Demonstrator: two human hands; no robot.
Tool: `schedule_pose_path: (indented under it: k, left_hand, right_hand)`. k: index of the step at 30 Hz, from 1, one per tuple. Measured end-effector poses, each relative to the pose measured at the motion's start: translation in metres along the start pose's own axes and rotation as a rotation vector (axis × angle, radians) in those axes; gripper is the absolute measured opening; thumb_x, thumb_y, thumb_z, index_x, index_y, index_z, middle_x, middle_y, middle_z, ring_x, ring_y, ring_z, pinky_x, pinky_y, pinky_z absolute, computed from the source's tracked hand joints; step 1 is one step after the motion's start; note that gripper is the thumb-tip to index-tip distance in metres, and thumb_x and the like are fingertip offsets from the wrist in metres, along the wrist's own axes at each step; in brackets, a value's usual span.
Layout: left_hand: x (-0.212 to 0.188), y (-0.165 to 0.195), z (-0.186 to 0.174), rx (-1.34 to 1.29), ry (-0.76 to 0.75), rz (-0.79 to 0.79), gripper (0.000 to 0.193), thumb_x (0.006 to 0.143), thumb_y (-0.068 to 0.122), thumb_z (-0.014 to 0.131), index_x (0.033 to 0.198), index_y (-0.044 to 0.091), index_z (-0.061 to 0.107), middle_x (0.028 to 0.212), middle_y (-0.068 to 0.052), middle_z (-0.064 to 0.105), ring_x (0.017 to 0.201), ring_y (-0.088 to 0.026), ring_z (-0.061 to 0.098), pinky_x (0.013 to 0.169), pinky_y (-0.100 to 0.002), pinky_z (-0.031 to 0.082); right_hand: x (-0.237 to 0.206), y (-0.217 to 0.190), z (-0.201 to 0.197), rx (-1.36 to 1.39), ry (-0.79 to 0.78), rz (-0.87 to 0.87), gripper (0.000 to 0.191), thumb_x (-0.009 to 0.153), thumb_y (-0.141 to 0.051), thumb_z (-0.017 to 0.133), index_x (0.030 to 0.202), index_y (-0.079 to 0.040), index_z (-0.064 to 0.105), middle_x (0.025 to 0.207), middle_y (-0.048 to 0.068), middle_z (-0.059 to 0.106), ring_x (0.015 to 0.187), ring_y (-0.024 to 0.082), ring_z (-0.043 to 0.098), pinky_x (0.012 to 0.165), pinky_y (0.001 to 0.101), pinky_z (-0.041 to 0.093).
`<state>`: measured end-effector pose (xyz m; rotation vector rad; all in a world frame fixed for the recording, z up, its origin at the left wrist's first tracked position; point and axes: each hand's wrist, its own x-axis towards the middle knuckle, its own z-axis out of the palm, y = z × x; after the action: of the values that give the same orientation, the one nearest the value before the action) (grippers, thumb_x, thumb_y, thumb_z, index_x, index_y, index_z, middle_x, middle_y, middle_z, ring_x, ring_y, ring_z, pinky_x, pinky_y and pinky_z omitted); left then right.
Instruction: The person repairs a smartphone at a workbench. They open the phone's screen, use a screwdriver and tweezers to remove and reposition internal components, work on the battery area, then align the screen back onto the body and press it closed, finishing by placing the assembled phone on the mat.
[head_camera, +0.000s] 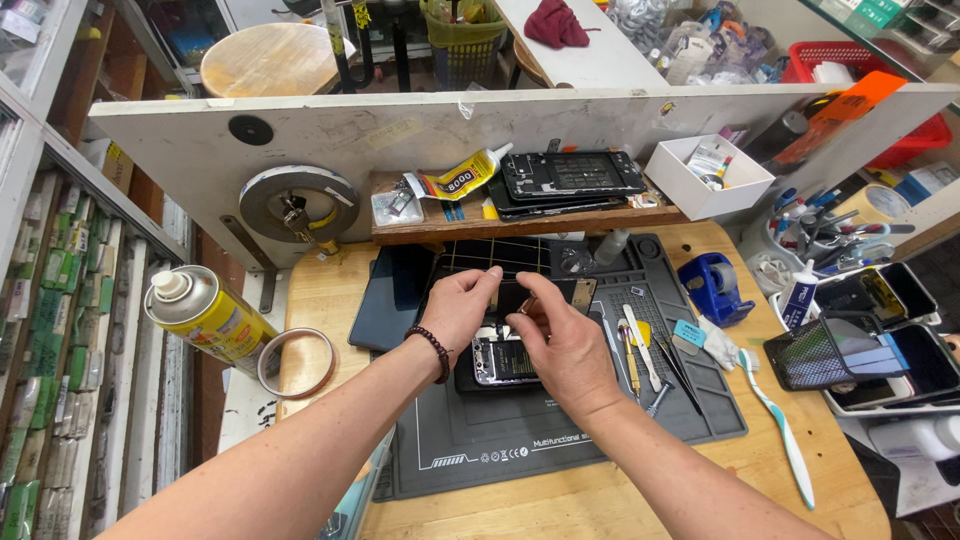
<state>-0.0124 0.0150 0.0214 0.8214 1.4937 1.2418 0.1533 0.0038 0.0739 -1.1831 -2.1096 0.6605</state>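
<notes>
The opened phone (500, 360) lies on the grey mat (560, 430) at the middle of the wooden bench (320, 290), its back off and the board and battery exposed. The left hand (458, 308), a bead bracelet at the wrist, rests on the phone's upper left edge with fingers curled over it, steadying it. The right hand (560, 345) covers the phone's right side; thumb and forefinger are pinched together at the top of the phone on something small and copper-coloured, which cannot be identified.

Progress, as judged: disassembly is done and work inside the case is under way. Nothing suggests closing up; no back cover is being fitted, and the phone remains open.

Tools lie just right of the phone on the mat: tweezers (676, 368), a white spudger (640, 345) and a small screwdriver (658, 398). A dark tablet (388, 295) lies at the mat's upper left. A glue tube (458, 180) and another dismantled phone (570, 175) sit on the shelf behind. A spray can (205, 315) and tape roll (297, 362) stand well to the left; a toothbrush (780, 425) lies to the right.
</notes>
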Motion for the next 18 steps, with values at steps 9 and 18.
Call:
schedule_pose_path:
  k: [9,18]
  left_hand:
    - [0.003,-0.003,0.000,0.018,0.010,0.019,0.044,0.097,0.041,0.064,0.078,0.002,0.069,0.064,0.005,0.050,0.062,-0.006,0.042,0.055,-0.029,0.039]
    - [0.005,-0.006,0.002,0.011,0.022,0.024,0.042,0.096,0.040,0.065,0.082,0.001,0.071,0.066,0.005,0.053,0.063,-0.006,0.043,0.056,-0.029,0.040]
  right_hand:
    - [0.005,-0.011,-0.015,-0.120,0.092,-0.279,0.039,0.089,-0.014,0.074,0.127,-0.014,0.068,0.089,0.011,0.075,0.080,0.029,0.072,0.069,0.0401,0.056]
    - [0.005,-0.016,-0.016,-0.120,0.136,-0.347,0.030,0.087,-0.009,0.074,0.117,-0.010,0.073,0.089,0.009,0.074,0.083,0.028,0.070,0.072,0.0397,0.055]
